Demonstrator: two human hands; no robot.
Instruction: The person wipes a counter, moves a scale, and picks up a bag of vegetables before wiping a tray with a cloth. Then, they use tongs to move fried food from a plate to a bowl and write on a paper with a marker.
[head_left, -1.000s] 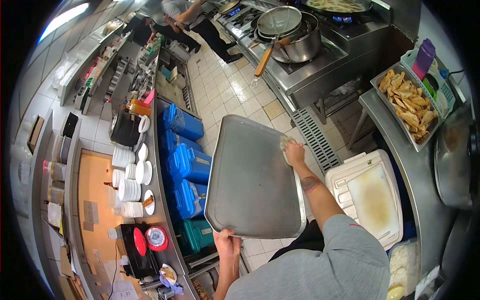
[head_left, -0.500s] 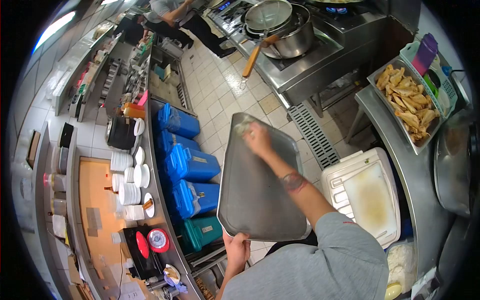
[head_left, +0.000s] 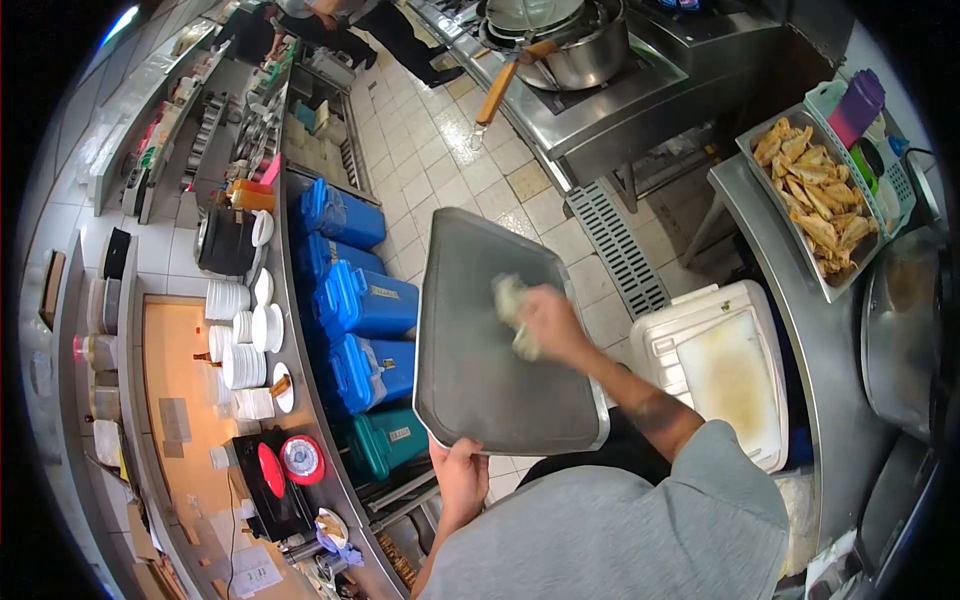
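Note:
A large grey baking tray (head_left: 470, 375) is held tilted in front of my body, its flat face towards me. My left hand (head_left: 463, 480) grips its near left corner, the thumb over the rim and the other fingers partly hidden beneath. Over the middle of the tray, my right hand (head_left: 552, 325) is closed on a pale crumpled cloth (head_left: 510, 298). The cloth lies against or just above the tray face and is smeared by motion.
Blue lidded bins (head_left: 368, 300) and a green bin (head_left: 385, 440) line the left counter, which holds stacked plates (head_left: 245, 365). A stove with a steel pot (head_left: 580, 65) stands ahead. On the right are a pan of cooked chicken (head_left: 820, 190) and a white lidded tub (head_left: 655, 335). Two people stand far ahead.
My right hand and the cloth have moved from the tray's far left corner down towards its middle right. The tray has shifted slightly left and up in view.

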